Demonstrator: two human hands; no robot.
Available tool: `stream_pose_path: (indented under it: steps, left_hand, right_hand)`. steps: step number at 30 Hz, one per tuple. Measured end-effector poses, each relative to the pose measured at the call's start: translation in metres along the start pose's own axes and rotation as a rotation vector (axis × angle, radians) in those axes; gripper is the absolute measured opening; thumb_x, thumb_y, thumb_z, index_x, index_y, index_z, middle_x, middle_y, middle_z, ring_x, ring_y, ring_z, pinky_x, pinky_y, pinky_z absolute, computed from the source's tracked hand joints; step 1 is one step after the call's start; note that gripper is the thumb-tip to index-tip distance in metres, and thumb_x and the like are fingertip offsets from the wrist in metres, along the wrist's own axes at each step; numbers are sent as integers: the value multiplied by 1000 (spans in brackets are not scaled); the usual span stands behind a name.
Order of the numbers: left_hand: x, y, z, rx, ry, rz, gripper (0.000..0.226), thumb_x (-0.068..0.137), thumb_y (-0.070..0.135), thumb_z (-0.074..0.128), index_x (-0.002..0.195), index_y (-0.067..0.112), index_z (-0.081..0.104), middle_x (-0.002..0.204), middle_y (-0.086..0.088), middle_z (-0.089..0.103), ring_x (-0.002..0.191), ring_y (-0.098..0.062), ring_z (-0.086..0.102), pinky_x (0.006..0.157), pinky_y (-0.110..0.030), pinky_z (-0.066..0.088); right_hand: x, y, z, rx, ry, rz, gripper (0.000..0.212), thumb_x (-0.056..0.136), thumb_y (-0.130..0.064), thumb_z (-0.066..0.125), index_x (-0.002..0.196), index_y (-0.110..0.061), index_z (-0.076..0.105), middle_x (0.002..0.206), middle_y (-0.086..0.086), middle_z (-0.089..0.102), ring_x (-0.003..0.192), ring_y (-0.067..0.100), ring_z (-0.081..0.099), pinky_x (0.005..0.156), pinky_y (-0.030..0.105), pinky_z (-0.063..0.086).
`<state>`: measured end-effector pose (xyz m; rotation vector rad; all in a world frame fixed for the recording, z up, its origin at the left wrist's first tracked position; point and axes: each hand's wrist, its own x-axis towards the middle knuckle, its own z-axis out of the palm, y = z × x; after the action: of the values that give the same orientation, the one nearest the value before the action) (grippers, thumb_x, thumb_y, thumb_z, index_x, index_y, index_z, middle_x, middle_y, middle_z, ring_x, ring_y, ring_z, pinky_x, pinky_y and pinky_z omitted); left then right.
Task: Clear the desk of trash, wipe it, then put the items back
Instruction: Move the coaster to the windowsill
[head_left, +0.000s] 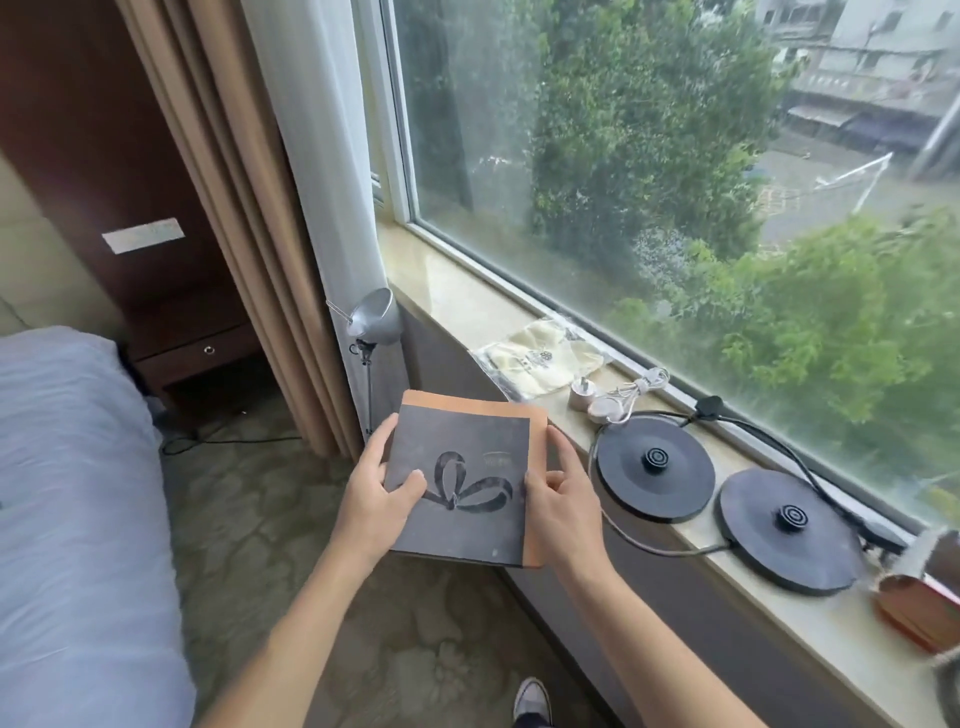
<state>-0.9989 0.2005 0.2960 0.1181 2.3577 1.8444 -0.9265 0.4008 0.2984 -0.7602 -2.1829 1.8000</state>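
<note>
I hold a flat dark grey booklet (470, 457) with an orange border and a ribbon-bow drawing in both hands, over the carpet just left of the window sill (447, 291). My left hand (376, 491) grips its left edge, thumb on the cover. My right hand (556, 491) grips its right edge, thumb on the cover and index finger along the side. On the sill lie a plastic-wrapped cream packet (543, 358), a white charger with coiled cable (610, 397) and two black round kettle bases (655, 467) (789, 530) with black cords.
A silver floor lamp (375, 317) stands by the curtain (291, 208). A bed with a blue cover (78, 493) fills the left. Brown items (917, 608) sit at the sill's right end. A dark wooden nightstand (197, 353) is behind, and my shoe (532, 699) shows below.
</note>
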Motion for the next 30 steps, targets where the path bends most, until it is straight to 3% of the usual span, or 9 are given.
stream_pose_path:
  steps: [3,7,11,16,20,24,27,30]
  left_hand:
    - [55,9,-1,32,-13,6,66,94,9,63,147,42,43,112,0,76,98,-15,75,84,-39,62]
    - [131,28,6,128,2,24,51,92,6,63,117,49,50,90,4,78,77,-15,73,69,-33,59]
    - [205,48,14,253,-61,31,48,87,20,63,127,43,50,93,4,77,80,-19,75,77,-49,63]
    - [291,60,22,442,-149,67,61,76,47,55,136,48,43,112,9,73,102,-14,71,89,-51,59]
    - [342,62,33,564,-198,119,55,88,36,54,140,42,41,111,8,67,100,-18,66,87,-44,56]
    - [400,53,40,546,-264,106,48,92,26,58,135,42,45,108,5,69,94,-18,68,74,-37,54]
    - [448,46,40,534,-361,104,50,81,37,54,127,52,44,106,4,69,90,-18,69,78,-45,58]
    - [491,40,46,550,-489,167,55,80,33,53,133,45,44,100,3,71,87,-19,69,79,-46,58]
  right_hand:
    - [44,-15,10,-4,7,-8,39,98,-48,53,135,-56,50,77,-9,74,73,6,71,74,39,59]
    - [109,-39,18,-84,42,-20,31,101,-47,50,131,-51,55,78,-7,72,76,7,70,76,37,58]
    - [178,-56,30,-182,54,-5,38,99,-38,50,136,-46,51,78,-9,72,81,12,69,77,38,56]
    - [242,-67,44,-211,74,2,39,100,-28,48,136,-40,50,74,-4,71,76,18,68,76,41,55]
    - [281,-72,56,-277,107,20,42,98,-22,45,139,-34,48,80,-3,68,77,20,66,70,40,52]
    - [315,-73,76,-305,157,80,39,99,-25,43,137,-34,48,78,-3,67,75,21,64,60,37,44]
    - [338,-72,95,-376,208,136,31,97,-22,43,126,-33,48,80,-1,67,77,25,64,60,38,44]
    - [355,-73,114,-476,280,202,21,96,-21,44,115,-27,46,82,0,66,77,27,62,66,41,51]
